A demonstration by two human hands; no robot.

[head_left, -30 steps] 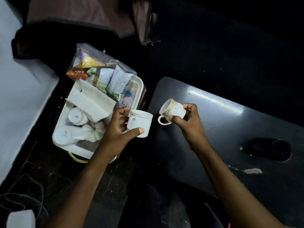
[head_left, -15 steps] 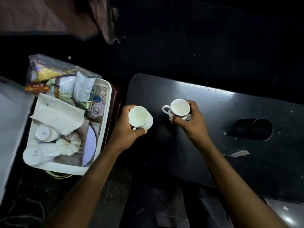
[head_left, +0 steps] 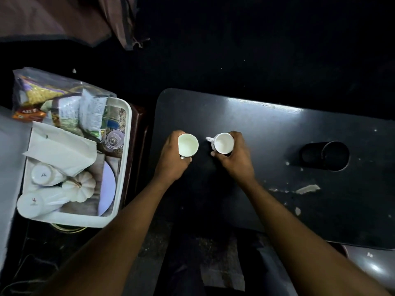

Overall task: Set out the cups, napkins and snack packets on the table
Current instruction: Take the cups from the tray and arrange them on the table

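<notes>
Two white cups stand upright, mouths up, at the left end of the dark table (head_left: pixel 267 129). My left hand (head_left: pixel 171 161) grips the left cup (head_left: pixel 188 144) from its near side. My right hand (head_left: pixel 235 159) holds the right cup (head_left: pixel 223 143), whose handle points left. To the left, a white tray (head_left: pixel 126 146) holds white napkins (head_left: pixel 62 150), snack packets in a clear bag (head_left: pixel 64 103), and two more white cups lying on their sides (head_left: pixel 46 174) (head_left: pixel 36 202).
The tray also carries a white pumpkin ornament (head_left: pixel 82 185), a small glass (head_left: pixel 114 138) and a pale plate (head_left: pixel 108 189). A black cup (head_left: pixel 324 155) lies on its side at the table's right. Scraps of peeled paint (head_left: pixel 306 189) mark the tabletop. Brown cloth (head_left: pixel 64 18) hangs at top left.
Both hands have carried the cups from beside the tray over the table, turned them upright and lowered them to the tabletop. The camera has shifted right.
</notes>
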